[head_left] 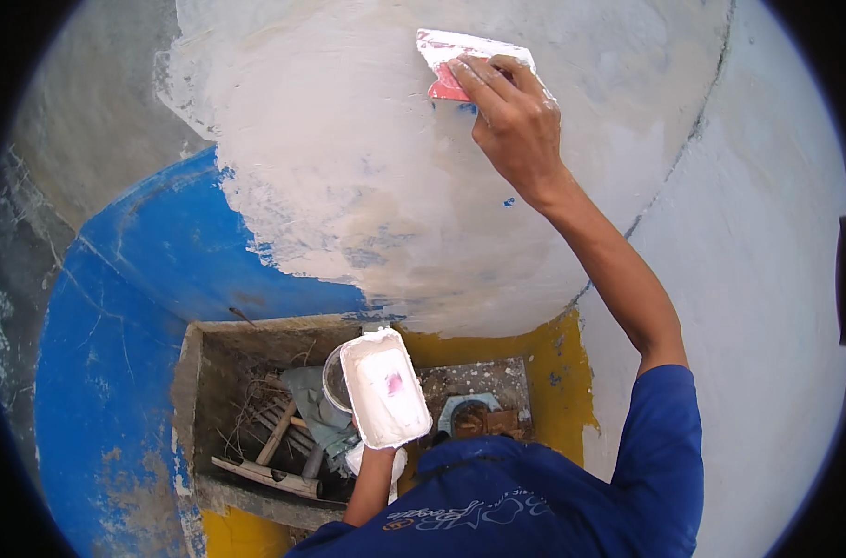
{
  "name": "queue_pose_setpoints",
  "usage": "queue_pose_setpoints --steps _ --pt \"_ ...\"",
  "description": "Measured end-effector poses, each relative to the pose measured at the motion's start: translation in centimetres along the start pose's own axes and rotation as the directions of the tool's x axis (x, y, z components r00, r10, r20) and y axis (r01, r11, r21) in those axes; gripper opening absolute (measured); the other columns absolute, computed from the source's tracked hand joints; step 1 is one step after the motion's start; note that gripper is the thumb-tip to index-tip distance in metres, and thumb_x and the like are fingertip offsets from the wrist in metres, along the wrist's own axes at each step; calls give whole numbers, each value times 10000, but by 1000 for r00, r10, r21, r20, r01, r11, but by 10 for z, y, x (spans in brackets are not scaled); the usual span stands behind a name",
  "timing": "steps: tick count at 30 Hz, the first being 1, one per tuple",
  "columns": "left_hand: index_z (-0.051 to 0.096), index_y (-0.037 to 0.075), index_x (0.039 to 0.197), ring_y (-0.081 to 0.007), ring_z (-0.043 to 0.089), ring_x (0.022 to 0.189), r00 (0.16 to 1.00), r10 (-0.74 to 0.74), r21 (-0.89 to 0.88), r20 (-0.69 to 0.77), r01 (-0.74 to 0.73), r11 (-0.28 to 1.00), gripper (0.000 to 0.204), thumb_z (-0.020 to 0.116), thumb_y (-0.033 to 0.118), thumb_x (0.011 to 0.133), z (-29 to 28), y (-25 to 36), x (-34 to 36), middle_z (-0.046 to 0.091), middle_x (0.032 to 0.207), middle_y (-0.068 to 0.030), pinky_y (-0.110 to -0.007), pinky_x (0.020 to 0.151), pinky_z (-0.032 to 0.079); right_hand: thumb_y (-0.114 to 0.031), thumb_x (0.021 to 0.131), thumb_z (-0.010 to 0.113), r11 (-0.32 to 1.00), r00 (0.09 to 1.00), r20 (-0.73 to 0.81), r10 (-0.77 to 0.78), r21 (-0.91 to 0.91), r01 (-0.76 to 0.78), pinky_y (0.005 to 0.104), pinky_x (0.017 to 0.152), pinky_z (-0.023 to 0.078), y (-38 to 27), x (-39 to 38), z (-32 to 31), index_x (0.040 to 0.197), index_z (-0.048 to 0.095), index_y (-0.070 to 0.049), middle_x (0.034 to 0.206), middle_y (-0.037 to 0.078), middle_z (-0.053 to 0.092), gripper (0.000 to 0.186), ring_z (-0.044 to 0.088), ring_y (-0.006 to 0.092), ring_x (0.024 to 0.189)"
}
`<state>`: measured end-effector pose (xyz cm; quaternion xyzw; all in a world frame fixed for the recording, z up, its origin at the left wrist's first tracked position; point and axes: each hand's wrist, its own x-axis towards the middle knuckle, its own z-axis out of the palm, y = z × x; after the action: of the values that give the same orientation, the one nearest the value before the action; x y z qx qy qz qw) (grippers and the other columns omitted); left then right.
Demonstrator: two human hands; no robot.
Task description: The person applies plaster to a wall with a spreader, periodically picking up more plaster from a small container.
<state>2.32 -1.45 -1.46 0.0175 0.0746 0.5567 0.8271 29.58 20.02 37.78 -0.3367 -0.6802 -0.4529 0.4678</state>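
My right hand [516, 116] reaches up and grips a red putty spreader [446, 86], its broad blade smeared with white putty. The spreader lies against the wall [349, 121], where a pale putty coat covers much of the surface. Low in front of my body, my left hand [377, 458] holds up a white rectangular tub [386, 395]. White putty coats the tub's inside, with a pink smudge near its middle. Most of the left fingers are hidden beneath the tub.
Bare blue paint [125, 251] shows on the left wall, yellow paint [558, 381] low on the right. Below stands a concrete basin [189, 381] holding sticks, wood pieces and a grey-green cloth [316, 414]. A squat toilet [469, 405] sits beside it. A dark crack [694, 135] runs down the right wall.
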Motion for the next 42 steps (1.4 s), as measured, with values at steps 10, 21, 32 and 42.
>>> queue_pose_setpoints --steps 10,21,32,42 --pt "444 148 1492 -443 610 1159 1000 -6 -6 -1 6 1000 696 464 614 974 -1 0 1 534 1408 -223 -669 919 515 54 696 642 991 975 224 -10 131 -20 364 698 597 -29 -70 2 1113 720 -73 1129 49 734 444 658 256 1030" --pt "442 155 1498 -445 591 1187 999 -24 -32 23 25 999 698 485 608 970 -2 -7 13 531 1409 -225 -666 958 496 46 754 643 999 983 185 12 41 -20 370 826 586 -31 -103 38 1226 688 -63 1268 61 681 486 656 278 1044" --pt "448 176 1497 -431 596 1178 998 38 -27 -57 -40 999 691 461 623 970 -28 1 2 541 1412 -198 -665 940 492 70 705 668 994 974 -219 56 -79 -75 359 737 573 61 -4 -2 1116 742 -138 1093 -19 736 467 657 248 982" --pt "459 160 1485 -442 596 1182 999 12 -9 48 -11 1000 677 475 604 974 -1 2 0 532 1421 -215 -680 945 488 76 718 647 966 986 126 105 221 -131 385 731 583 -18 -52 -6 1088 722 -76 1080 31 740 407 664 270 973"
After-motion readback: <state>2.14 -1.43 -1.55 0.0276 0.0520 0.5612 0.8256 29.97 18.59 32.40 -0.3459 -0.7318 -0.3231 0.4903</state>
